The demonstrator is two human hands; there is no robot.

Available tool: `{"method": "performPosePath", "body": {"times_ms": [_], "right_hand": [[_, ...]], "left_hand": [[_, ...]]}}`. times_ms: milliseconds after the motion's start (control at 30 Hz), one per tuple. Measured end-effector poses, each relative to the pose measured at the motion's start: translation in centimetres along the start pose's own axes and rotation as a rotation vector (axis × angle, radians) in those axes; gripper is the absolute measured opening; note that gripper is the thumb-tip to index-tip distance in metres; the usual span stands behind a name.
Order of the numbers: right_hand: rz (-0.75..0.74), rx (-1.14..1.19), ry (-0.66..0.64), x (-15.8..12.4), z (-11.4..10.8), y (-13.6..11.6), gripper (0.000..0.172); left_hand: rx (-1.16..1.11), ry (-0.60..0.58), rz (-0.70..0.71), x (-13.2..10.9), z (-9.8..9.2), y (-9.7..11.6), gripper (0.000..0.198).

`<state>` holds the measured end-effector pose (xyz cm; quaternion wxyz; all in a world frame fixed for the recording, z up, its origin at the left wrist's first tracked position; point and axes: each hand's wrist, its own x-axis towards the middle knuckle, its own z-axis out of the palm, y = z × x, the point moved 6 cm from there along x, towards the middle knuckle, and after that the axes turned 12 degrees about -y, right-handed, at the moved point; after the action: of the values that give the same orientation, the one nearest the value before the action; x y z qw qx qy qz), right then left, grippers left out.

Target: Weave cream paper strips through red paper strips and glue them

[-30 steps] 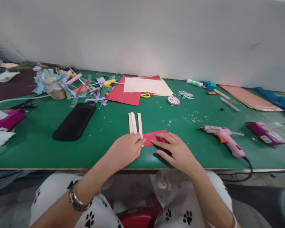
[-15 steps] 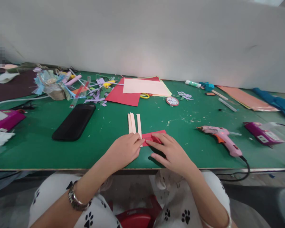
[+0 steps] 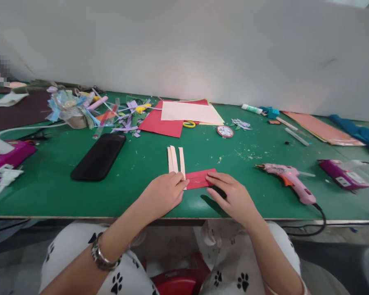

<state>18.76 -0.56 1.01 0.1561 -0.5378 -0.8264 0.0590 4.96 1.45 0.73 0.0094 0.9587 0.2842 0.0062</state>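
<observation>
A small red paper piece (image 3: 197, 179) lies flat on the green table (image 3: 141, 180) near its front edge. My left hand (image 3: 162, 194) rests with its fingers curled, fingertips pressing the red piece's left edge and the lower ends of three cream paper strips (image 3: 176, 159). On the red piece's right end lies my right hand (image 3: 230, 194), its fingers stretched out and pressing down on the paper. A dark shape under my right palm is mostly hidden.
A black phone (image 3: 99, 156) lies left of the strips. A pink glue gun (image 3: 289, 177) with its cord sits to the right. Behind are red and cream sheets (image 3: 184, 114), yellow scissors (image 3: 189, 123), paper scraps (image 3: 123, 116) and a purple box (image 3: 344, 174).
My right hand has slid to the right along the red piece, uncovering more of it. My left hand stays in place.
</observation>
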Motion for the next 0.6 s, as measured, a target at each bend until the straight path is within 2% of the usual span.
{"method": "performPosePath", "body": {"times_ms": [167, 233, 367, 467, 600], "right_hand": [[0.074, 0.157, -0.011, 1.6, 0.4, -0.3, 0.016], [0.141, 0.08, -0.001, 2.2, 0.6, -0.3, 0.013], [0.259, -0.027, 0.053, 2.5, 0.8, -0.2, 0.018], [0.297, -0.037, 0.048, 2.5, 1.0, -0.2, 0.019], [0.31, 0.026, 0.012, 2.4, 1.4, 0.4, 0.009]], "left_hand": [[0.003, 0.023, -0.02, 0.0, -0.1, 0.0, 0.021], [0.003, 0.035, -0.028, 0.1, -0.2, -0.1, 0.021], [-0.003, 0.038, -0.02, 0.1, -0.2, 0.1, 0.021], [-0.002, 0.053, -0.021, 0.0, -0.3, 0.1, 0.019], [-0.011, 0.058, -0.017, 0.0, -0.3, 0.0, 0.019]]}}
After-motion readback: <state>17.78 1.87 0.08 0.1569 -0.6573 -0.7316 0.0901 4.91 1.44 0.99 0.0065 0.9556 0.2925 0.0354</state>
